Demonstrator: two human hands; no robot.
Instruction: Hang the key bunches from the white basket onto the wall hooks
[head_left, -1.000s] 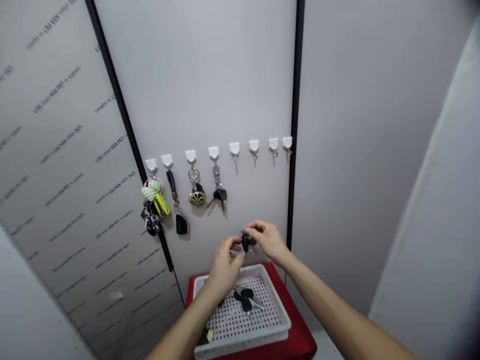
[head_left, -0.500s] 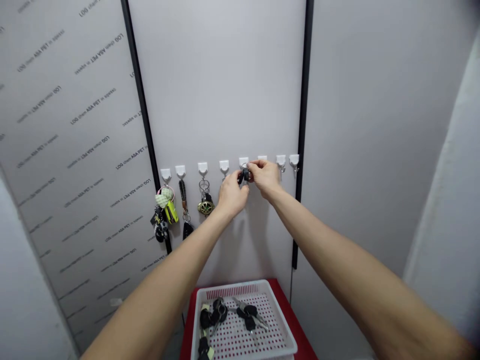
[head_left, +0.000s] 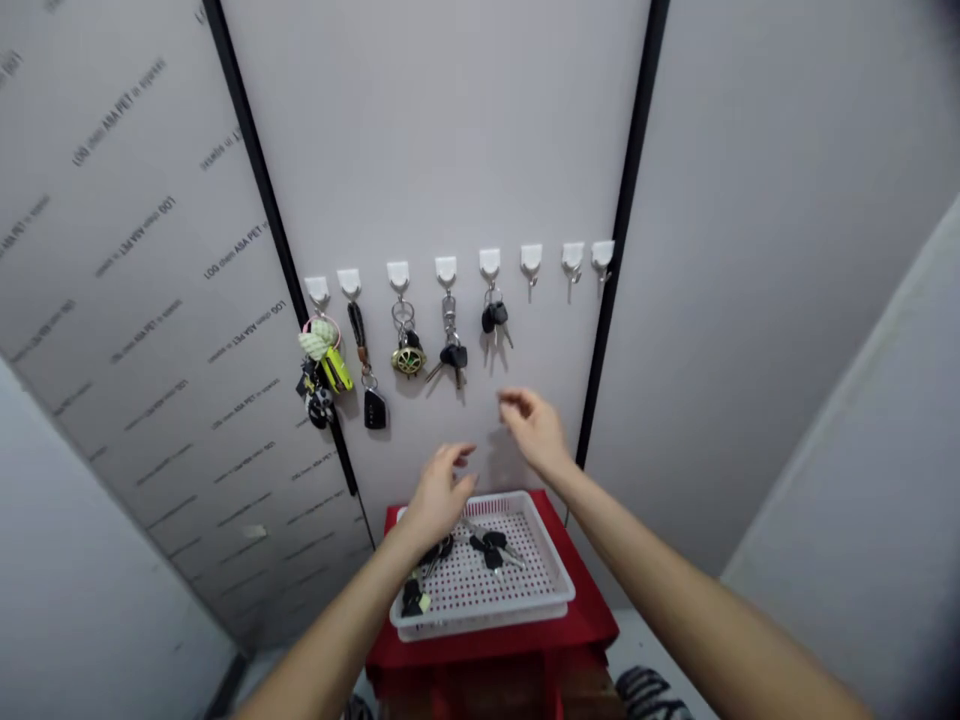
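Observation:
My left hand (head_left: 441, 492) is over the back left of a white plastic basket (head_left: 480, 606), fingers apart and holding nothing. My right hand (head_left: 534, 428) hovers higher, in front of the wall, its fingers loosely curled with a gap to the thumb and nothing in them. Above it, a small bunch of black-headed keys (head_left: 496, 317) hangs from a white hook (head_left: 490, 263). Inside the basket lie a key bunch (head_left: 493, 547) near the middle and more keys (head_left: 414, 596) at the left, partly covered by my left hand and wrist.
Left along the hook row hang keys with a black fob (head_left: 454, 356), a ring with a gold round charm (head_left: 409, 358), a car key (head_left: 374, 408) on a strap, and a bunch with a yellow-green tag (head_left: 336, 370). Hooks (head_left: 531, 259) continue rightward. A red cloth (head_left: 577, 625) lies under the basket.
Both hands have let go of the black-headed keys, which now hang on the hook. They have moved down toward the basket, and the camera view has tilted downward.

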